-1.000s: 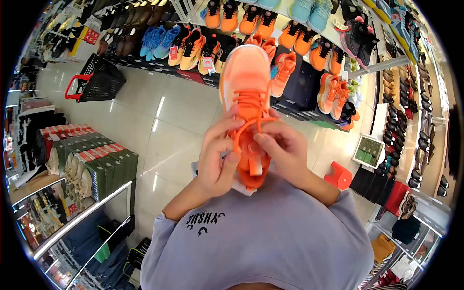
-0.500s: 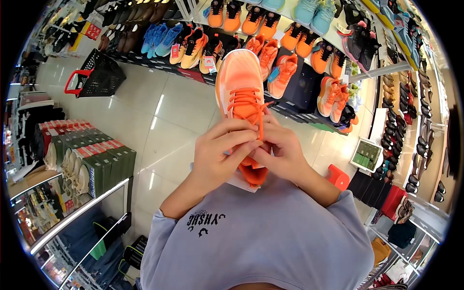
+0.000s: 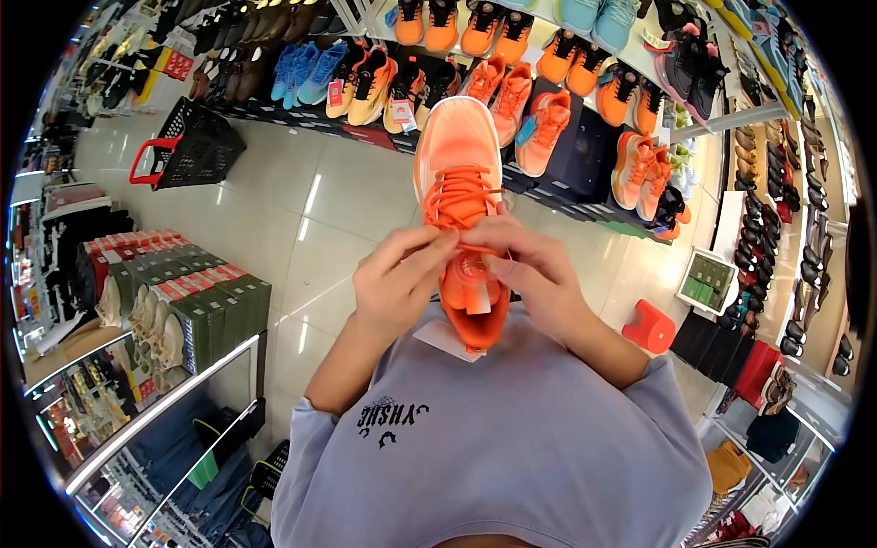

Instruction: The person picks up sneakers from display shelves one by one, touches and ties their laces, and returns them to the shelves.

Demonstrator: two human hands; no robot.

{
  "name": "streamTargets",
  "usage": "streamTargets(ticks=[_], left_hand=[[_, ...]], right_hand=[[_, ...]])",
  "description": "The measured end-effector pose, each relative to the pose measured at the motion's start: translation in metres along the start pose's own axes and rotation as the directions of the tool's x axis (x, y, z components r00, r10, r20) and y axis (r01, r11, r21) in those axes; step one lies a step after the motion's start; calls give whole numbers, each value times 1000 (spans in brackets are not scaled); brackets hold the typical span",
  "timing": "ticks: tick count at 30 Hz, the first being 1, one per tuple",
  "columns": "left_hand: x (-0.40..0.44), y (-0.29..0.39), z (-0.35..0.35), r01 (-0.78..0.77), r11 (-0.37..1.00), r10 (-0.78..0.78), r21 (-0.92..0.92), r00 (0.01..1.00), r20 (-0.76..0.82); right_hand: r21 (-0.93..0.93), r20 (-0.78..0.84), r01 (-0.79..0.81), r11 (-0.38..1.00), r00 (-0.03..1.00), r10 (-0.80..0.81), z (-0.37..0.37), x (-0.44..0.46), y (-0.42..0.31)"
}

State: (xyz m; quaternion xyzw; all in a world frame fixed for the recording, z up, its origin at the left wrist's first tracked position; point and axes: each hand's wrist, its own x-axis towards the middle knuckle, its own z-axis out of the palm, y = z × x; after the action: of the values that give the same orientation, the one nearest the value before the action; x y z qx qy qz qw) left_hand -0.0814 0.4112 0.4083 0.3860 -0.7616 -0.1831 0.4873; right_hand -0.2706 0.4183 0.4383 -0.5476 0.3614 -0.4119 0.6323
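Note:
An orange sneaker (image 3: 461, 137) is in front of my chest, its toe pointing away from me and its heel near my shirt. Orange shoelaces (image 3: 457, 194) cross its upper. At the top of the lacing, my left hand (image 3: 399, 279) pinches the lace from the left side. My right hand (image 3: 534, 265) has its thumb and fingers closed on the lace from the right, close to the left fingertips. Below the hands, the tongue and the open collar (image 3: 475, 321) show. A white tag (image 3: 446, 341) lies by the heel. What supports the sneaker is hidden.
Ahead, a display shelf (image 3: 585, 169) carries several pairs of sneakers. A black basket (image 3: 203, 146) with a red handle sits on the tiled floor. Stacked shoeboxes (image 3: 219, 315) stand at left, a red stool (image 3: 649, 327) at right, and a metal-edged rack (image 3: 174, 411) at lower left.
My hands have spread apart from their overlapping position, the left moving slightly down and left. The tongue and collar now show between them. The view has shifted a little.

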Motion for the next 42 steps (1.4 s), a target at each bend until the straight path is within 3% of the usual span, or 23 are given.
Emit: streamTargets(ticks=[2, 3, 5, 7, 9, 10, 12, 16, 19, 21, 25, 31, 34, 36, 37, 38, 39, 40, 42], left_hand=[[-4, 0, 0, 39, 999, -39, -9, 999, 6], [-6, 0, 0, 78, 997, -78, -19, 997, 10], [1, 6, -7, 66, 997, -68, 29, 996, 63], [6, 9, -15, 44, 996, -52, 80, 993, 106], [8, 9, -23, -60, 971, -10, 233, 958, 288], [13, 15, -26, -60, 970, -10, 237, 958, 286], [21, 30, -30, 19, 935, -147, 353, 929, 339], [20, 32, -31, 30, 906, -203, 422, 906, 372], [17, 28, -29, -58, 912, -102, 406, 927, 361], [17, 26, -28, 38, 942, -133, 333, 955, 267], [18, 24, -33, -57, 935, -66, 350, 942, 329], [26, 39, -33, 13, 874, -231, 485, 890, 392], [24, 34, -30, 124, 851, -354, 510, 852, 384], [19, 23, -30, 186, 928, -286, 322, 911, 296], [15, 19, -31, 180, 931, -280, 319, 911, 303], [10, 16, -32, 329, 938, -346, 108, 890, 297], [6, 14, -32, 460, 881, -411, -109, 860, 304], [3, 14, -31, 459, 881, -410, -111, 860, 304], [-2, 16, -24, 640, 648, -589, -413, 765, 260]], right_hand=[[481, -110, -102, 871, 978, 176, 5, -4, 0], [484, -111, -104, 869, 978, 179, 5, -4, 7], [157, -67, 155, 975, 987, -146, 4, -5, 25], [93, -31, 199, 976, 980, -197, -1, -2, 25], [-140, 66, 325, 935, 946, -319, -4, 2, 24], [-139, 69, 327, 935, 945, -321, -3, 3, 21], [-320, 63, 375, 870, 925, -376, -1, 4, 15], [-381, 53, 379, 843, 920, -389, -1, 4, 18], [-415, 57, 380, 827, 918, -393, 0, 4, 19], [-370, 23, 372, 851, 920, -392, 0, 5, 21], [-345, 23, 359, 867, 927, -374, 1, 5, 19], [-400, 42, 438, 805, 886, -461, 8, 10, 20], [-463, 45, 452, 762, 871, -489, 10, 12, 24], [-565, -44, 376, 734, 875, -482, 16, 12, 26], [-568, -52, 373, 734, 874, -484, 15, 11, 28], [-592, -35, 393, 704, 860, -509, 14, 11, 31], [-615, -13, 413, 672, 846, -532, 14, 10, 32], [-616, -13, 412, 671, 847, -532, 17, 10, 28], [-623, -61, 357, 696, 865, -499, 26, 9, 16]])
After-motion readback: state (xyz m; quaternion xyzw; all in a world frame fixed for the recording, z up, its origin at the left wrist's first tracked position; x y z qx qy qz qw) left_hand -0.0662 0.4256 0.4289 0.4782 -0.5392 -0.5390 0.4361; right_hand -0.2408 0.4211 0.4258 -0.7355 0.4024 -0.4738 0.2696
